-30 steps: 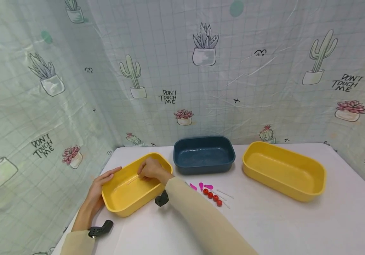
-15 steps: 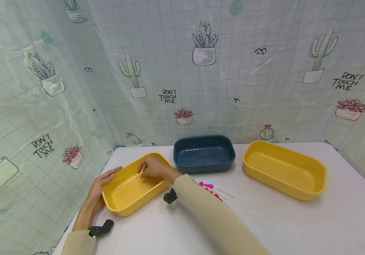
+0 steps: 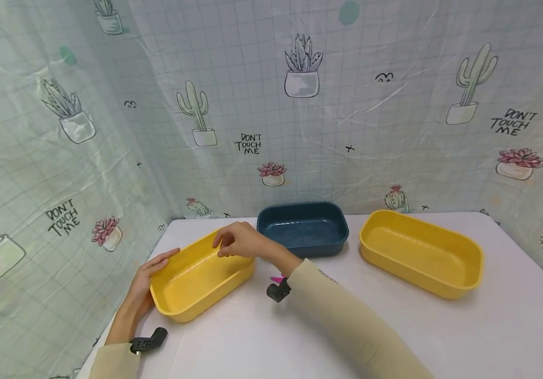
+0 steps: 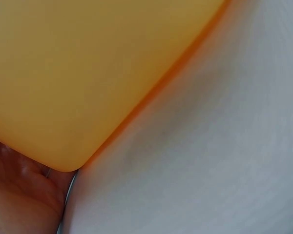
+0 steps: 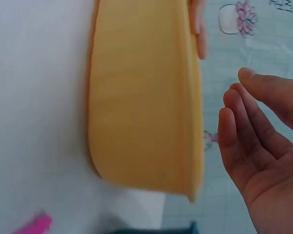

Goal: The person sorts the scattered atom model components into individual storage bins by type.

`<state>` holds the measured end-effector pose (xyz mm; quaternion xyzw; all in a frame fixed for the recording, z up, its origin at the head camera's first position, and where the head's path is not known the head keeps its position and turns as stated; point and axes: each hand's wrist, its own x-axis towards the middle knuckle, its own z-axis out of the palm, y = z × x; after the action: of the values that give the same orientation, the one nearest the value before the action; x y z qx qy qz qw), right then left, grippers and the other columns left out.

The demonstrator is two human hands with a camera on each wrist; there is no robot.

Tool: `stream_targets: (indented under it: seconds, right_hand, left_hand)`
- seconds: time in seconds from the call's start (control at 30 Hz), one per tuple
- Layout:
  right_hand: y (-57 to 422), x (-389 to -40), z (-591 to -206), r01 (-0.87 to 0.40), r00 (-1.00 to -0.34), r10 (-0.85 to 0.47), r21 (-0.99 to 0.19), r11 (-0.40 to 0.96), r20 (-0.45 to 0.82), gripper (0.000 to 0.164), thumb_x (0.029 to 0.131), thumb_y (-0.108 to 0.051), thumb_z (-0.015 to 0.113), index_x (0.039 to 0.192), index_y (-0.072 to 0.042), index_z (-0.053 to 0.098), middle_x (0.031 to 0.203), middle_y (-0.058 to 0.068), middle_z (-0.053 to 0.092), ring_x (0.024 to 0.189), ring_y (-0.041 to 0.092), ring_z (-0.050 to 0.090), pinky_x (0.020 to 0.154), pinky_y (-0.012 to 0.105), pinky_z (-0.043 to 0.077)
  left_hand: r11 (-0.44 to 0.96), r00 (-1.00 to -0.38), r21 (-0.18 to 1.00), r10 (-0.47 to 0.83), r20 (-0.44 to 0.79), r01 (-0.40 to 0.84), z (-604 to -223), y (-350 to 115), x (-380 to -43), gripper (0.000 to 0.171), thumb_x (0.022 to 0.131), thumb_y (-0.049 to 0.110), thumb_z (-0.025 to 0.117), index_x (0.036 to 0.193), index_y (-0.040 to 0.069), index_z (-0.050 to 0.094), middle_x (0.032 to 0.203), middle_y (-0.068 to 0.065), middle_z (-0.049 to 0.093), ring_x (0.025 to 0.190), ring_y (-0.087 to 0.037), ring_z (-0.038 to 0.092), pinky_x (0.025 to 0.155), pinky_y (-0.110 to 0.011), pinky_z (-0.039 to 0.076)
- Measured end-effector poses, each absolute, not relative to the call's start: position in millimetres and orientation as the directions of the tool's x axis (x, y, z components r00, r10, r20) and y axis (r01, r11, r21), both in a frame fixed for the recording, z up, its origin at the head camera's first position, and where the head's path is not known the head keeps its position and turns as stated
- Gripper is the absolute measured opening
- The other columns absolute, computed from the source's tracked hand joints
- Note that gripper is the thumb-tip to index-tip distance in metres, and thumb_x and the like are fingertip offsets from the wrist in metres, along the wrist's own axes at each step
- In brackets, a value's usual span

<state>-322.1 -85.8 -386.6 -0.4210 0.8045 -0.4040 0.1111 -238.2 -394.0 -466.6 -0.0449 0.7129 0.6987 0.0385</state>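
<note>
A yellow tray (image 3: pixel 176 300) sits at the left of the table. My left hand (image 3: pixel 145 279) rests against its left end, fingers along the far rim; in the left wrist view the palm (image 4: pixel 24 185) lies at the tray's corner. Above the tray's right end is my right hand (image 3: pixel 243 239), its fingers bent and thumb near them. In the right wrist view the curled fingers (image 5: pixel 239 126) and thumb show, but no held thing is visible between them, and the index fingertip is hidden. Part of a pink piece (image 3: pixel 278 279) shows beside the right wrist.
A dark blue tray (image 3: pixel 304 250) stands at the back centre, just behind the right forearm. Farther right lies a second yellow tray (image 3: pixel 418 273). The right sleeve (image 3: pixel 347 310) covers the middle of the table. A patterned curtain (image 3: pixel 347 105) hangs behind.
My right hand has risen out of the left tray and moved right. The thin pale stick seen there earlier no longer shows. The forearm now covers the red balls and white sticks. My left hand stays.
</note>
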Motion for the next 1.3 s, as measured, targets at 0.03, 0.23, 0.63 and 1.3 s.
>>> stream_targets:
  seconds: [0.03,0.23,0.63,1.3]
  right_hand:
    - [-79.3,-321.2,-384.1,-0.594,-0.618,-0.767,-0.742,0.312,0.172,0.014,0.094,-0.013,0.076,0.108,-0.010,0.076,0.083,-0.002,0.073,0.073,0.008,0.062,0.068,0.016,0.053]
    - [-34.5,-313.8,-372.2,-0.623,-0.620,-0.758,-0.715,0.317,0.204,0.015,0.093,-0.011,0.076,0.108,-0.010,0.076,0.089,0.000,0.074,0.081,0.007,0.066,0.079,0.017,0.058]
    - [61.8,-296.0,-386.5,-0.589,-0.683,-0.712,-0.701,0.402,0.165,0.013,0.093,-0.014,0.077,0.106,-0.014,0.077,0.091,-0.005,0.073,0.082,0.007,0.066,0.078,0.019,0.059]
    - [170.0,-280.1,-432.7,-0.417,-0.786,-0.612,-0.659,0.626,-0.085,0.016,0.090,-0.015,0.078,0.106,-0.013,0.075,0.086,-0.007,0.072,0.079,0.010,0.064,0.074,0.020,0.058]
  left_hand:
    - [0.016,-0.993,0.993,-0.010,-0.119,-0.120,-467.0,-393.7,-238.3,0.050,0.110,0.038,0.047,0.156,0.020,0.047,0.152,0.015,0.053,0.125,0.003,0.061,0.103,-0.018,0.051]
    - [0.002,-0.993,0.993,-0.009,-0.119,-0.119,-468.7,-393.4,-239.0,0.050,0.110,0.038,0.046,0.156,0.019,0.047,0.152,0.015,0.053,0.125,0.003,0.060,0.104,-0.018,0.051]
    - [0.002,-0.994,0.994,0.006,-0.111,-0.111,-470.7,-398.3,-238.4,0.051,0.109,0.038,0.048,0.156,0.019,0.047,0.145,0.019,0.057,0.124,0.004,0.061,0.102,-0.017,0.052]
    - [0.018,-0.997,0.998,0.035,-0.068,-0.067,-470.6,-396.3,-240.5,0.050,0.110,0.035,0.046,0.156,0.015,0.047,0.144,0.020,0.058,0.126,0.003,0.062,0.103,-0.019,0.051]
